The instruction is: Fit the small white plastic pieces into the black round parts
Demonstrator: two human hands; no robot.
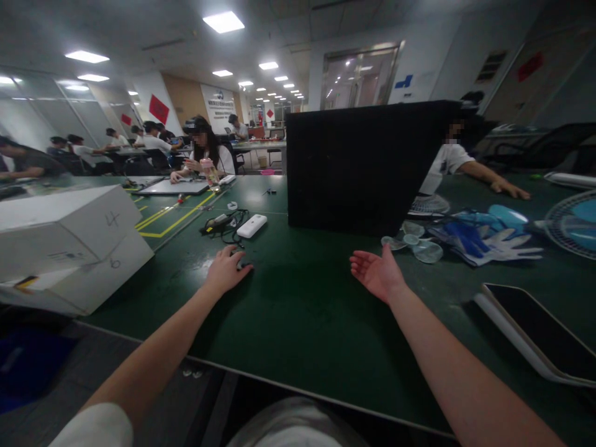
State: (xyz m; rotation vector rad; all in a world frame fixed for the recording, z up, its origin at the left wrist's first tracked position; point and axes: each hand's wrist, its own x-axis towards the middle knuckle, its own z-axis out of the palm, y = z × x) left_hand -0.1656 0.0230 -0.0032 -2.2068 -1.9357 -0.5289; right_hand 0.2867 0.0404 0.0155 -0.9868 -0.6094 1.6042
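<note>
My left hand (226,270) is palm down at the green tabletop (288,310), its fingers bent but apart, with nothing seen in it. Just beyond it lie a white power bank-like block (252,226) and a tangle of black cable (223,225). My right hand (378,271) is turned palm inward and up, fingers stretched and holding nothing. Close to its thumb are clear round plastic fan-like blades (427,251). Whether either hand touches the table, I cannot tell.
A large black panel (354,167) stands ahead. White boxes (69,230) are stacked at left. On the right are white and blue gloves (488,245), a fan grille (575,223) and a phone-like slab (542,329). A person (209,152) sits across; another's arm (488,177) reaches from behind the panel.
</note>
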